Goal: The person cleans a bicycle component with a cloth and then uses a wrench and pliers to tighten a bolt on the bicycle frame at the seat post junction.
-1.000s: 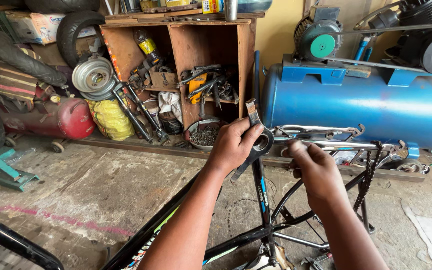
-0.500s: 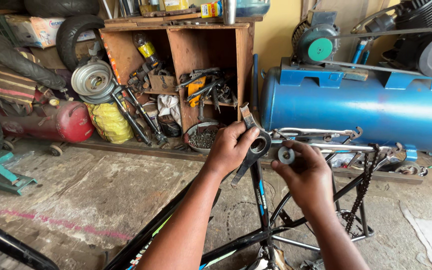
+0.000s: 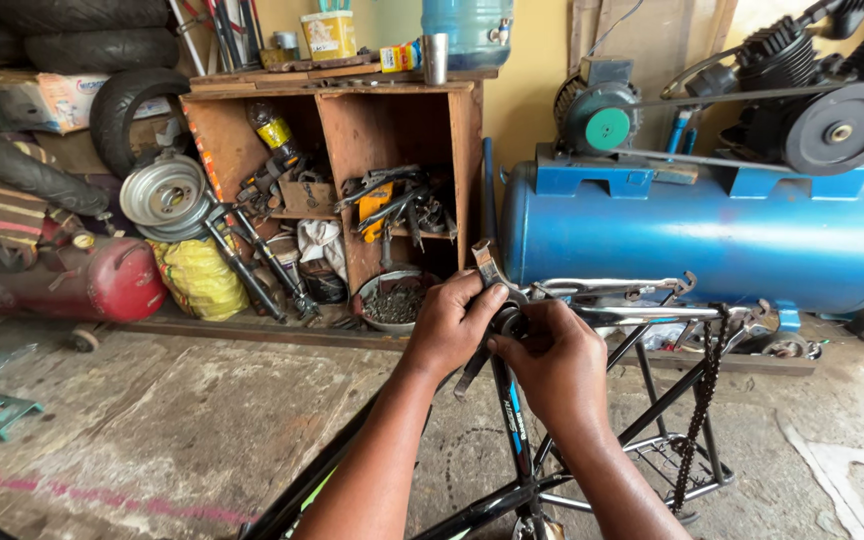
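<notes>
Here the left hand [image 3: 449, 328] is closed around a flat metal wrench [image 3: 485, 268], whose open end sticks up above the knuckles, at the bottom bracket of an upturned black bicycle frame [image 3: 515, 425]. The right hand [image 3: 555, 362] meets it there, fingers pinched on a small round fitting [image 3: 508, 320] at the bracket. A loose chain [image 3: 700, 400] hangs to the right, before the blue compressor tank [image 3: 702, 235].

The left hand [image 3: 449, 325] and right hand [image 3: 552, 360] cover the part they grip at the top of the bicycle frame [image 3: 512, 420], so what it is cannot be told. Only the ends of the wrench [image 3: 485, 262] show. The frame runs off the bottom edge.
</notes>
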